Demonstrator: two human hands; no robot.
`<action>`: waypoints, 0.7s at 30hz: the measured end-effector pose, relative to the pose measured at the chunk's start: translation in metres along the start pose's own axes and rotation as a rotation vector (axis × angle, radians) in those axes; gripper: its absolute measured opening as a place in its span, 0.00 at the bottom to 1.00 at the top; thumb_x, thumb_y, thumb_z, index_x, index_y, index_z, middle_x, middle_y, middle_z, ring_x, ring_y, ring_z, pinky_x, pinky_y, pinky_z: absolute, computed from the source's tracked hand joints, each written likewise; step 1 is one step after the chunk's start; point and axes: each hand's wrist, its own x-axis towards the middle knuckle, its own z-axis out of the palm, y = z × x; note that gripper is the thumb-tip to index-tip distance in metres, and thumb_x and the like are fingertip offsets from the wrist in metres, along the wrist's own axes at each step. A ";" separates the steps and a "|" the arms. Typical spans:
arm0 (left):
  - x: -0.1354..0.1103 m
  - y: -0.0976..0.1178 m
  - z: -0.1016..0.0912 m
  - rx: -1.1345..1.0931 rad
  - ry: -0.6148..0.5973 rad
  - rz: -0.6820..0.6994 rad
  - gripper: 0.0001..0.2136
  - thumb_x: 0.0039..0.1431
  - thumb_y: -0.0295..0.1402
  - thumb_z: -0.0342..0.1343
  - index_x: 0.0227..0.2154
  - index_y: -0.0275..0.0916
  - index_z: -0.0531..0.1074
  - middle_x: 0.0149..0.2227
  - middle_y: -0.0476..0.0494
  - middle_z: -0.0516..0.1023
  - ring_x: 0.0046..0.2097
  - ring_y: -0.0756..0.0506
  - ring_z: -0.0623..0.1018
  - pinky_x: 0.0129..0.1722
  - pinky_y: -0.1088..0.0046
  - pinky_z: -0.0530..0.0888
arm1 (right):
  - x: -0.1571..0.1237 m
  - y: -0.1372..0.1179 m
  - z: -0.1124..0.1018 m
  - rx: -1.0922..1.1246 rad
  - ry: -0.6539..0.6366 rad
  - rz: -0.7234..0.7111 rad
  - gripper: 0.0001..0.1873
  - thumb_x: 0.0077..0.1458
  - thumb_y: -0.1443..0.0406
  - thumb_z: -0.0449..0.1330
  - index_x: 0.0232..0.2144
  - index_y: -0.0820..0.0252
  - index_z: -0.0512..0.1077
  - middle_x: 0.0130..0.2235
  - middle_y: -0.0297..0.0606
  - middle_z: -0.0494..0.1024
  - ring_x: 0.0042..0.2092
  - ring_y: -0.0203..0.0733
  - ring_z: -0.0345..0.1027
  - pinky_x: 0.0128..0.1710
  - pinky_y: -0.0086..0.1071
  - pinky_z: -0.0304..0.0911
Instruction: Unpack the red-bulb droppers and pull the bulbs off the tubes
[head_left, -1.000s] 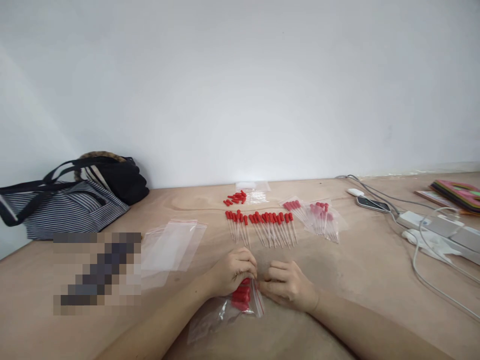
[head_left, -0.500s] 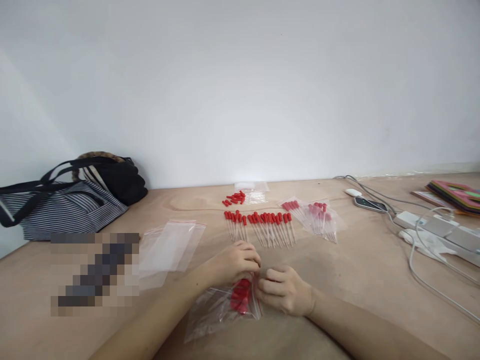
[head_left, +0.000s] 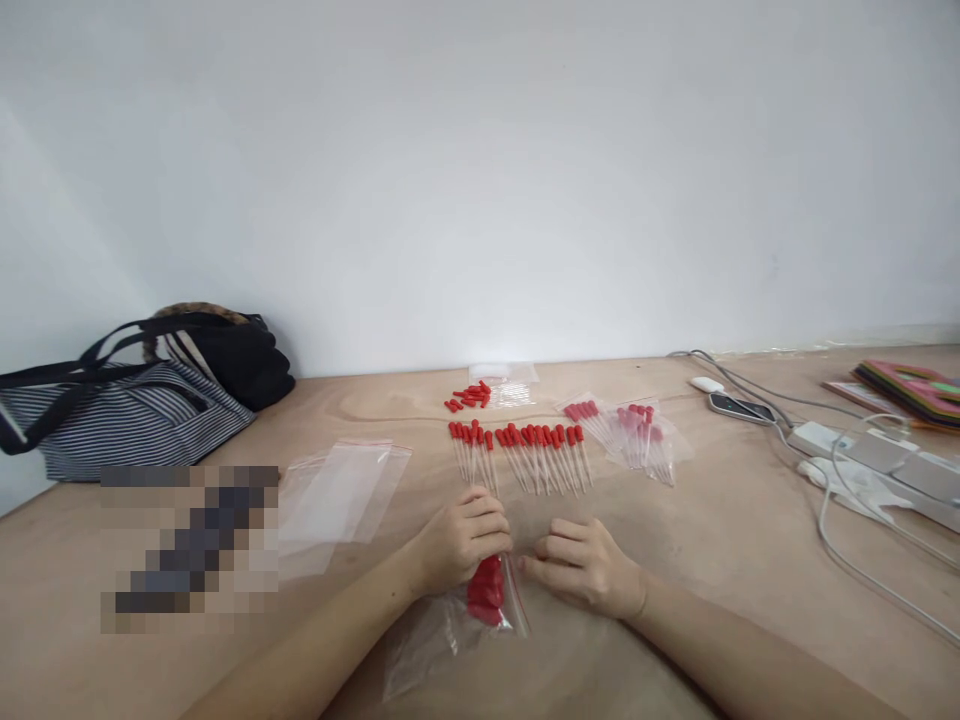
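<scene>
My left hand (head_left: 463,538) is curled over the top edge of a clear zip bag (head_left: 450,630) that lies on the table and holds a bunch of red-capped droppers (head_left: 486,592). My right hand (head_left: 583,566) sits just right of it, fingers bent, its fingertips pinching the same bag edge. Beyond my hands a row of loose red-capped droppers (head_left: 521,452) lies on the wood. Further right are filled dropper bags (head_left: 637,436).
Loose red caps (head_left: 469,397) and a small bag lie at the back. Empty clear bags (head_left: 337,492) lie to the left, a striped tote (head_left: 124,412) at far left. A phone (head_left: 739,406), cables and chargers (head_left: 862,455) and coloured sheets (head_left: 915,388) sit on the right.
Both hands stay at the bag's top edge. The bag shifted slightly and my right hand slid a little to the right along the edge.
</scene>
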 end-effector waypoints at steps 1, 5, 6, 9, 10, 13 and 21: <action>0.000 0.000 0.000 -0.005 0.008 0.001 0.12 0.58 0.21 0.40 0.27 0.36 0.67 0.27 0.46 0.74 0.34 0.49 0.68 0.38 0.69 0.62 | 0.000 0.000 0.000 0.006 -0.005 -0.002 0.09 0.56 0.70 0.50 0.35 0.61 0.71 0.23 0.33 0.68 0.25 0.33 0.52 0.20 0.28 0.44; -0.001 -0.002 0.002 -0.033 0.034 0.014 0.12 0.58 0.21 0.39 0.29 0.36 0.67 0.27 0.46 0.74 0.34 0.49 0.68 0.38 0.70 0.63 | 0.001 -0.001 0.001 0.005 -0.016 -0.007 0.09 0.56 0.70 0.50 0.33 0.60 0.71 0.23 0.33 0.68 0.25 0.33 0.52 0.21 0.28 0.45; -0.001 -0.002 0.002 -0.039 0.039 0.011 0.12 0.58 0.21 0.39 0.29 0.36 0.67 0.27 0.46 0.74 0.34 0.49 0.68 0.37 0.70 0.63 | 0.001 -0.001 0.001 0.003 -0.024 -0.009 0.10 0.56 0.70 0.50 0.31 0.60 0.71 0.24 0.33 0.68 0.25 0.32 0.52 0.21 0.28 0.45; -0.001 -0.001 0.003 -0.059 0.037 -0.009 0.13 0.59 0.21 0.39 0.30 0.37 0.68 0.27 0.46 0.74 0.34 0.49 0.69 0.37 0.70 0.64 | 0.001 -0.002 0.003 -0.001 -0.065 -0.022 0.12 0.57 0.69 0.48 0.28 0.59 0.70 0.25 0.33 0.68 0.25 0.32 0.52 0.21 0.28 0.45; -0.001 -0.001 0.004 -0.066 0.040 -0.008 0.13 0.60 0.22 0.39 0.30 0.37 0.68 0.28 0.46 0.75 0.34 0.49 0.69 0.37 0.70 0.64 | 0.002 -0.002 0.004 -0.002 -0.073 -0.024 0.13 0.57 0.69 0.48 0.27 0.59 0.70 0.25 0.33 0.68 0.26 0.32 0.53 0.21 0.27 0.45; -0.001 -0.001 0.005 -0.091 0.051 0.002 0.13 0.60 0.22 0.40 0.30 0.36 0.69 0.28 0.45 0.75 0.34 0.49 0.69 0.38 0.70 0.65 | 0.003 -0.003 0.006 -0.003 -0.064 -0.017 0.13 0.56 0.69 0.48 0.23 0.59 0.68 0.23 0.32 0.67 0.25 0.32 0.52 0.21 0.28 0.43; -0.003 0.000 0.006 -0.148 0.077 -0.032 0.13 0.61 0.23 0.40 0.32 0.36 0.70 0.30 0.44 0.76 0.36 0.49 0.71 0.39 0.70 0.68 | 0.007 -0.005 0.007 0.000 0.019 0.041 0.10 0.53 0.68 0.53 0.21 0.59 0.68 0.23 0.32 0.69 0.25 0.32 0.51 0.21 0.28 0.45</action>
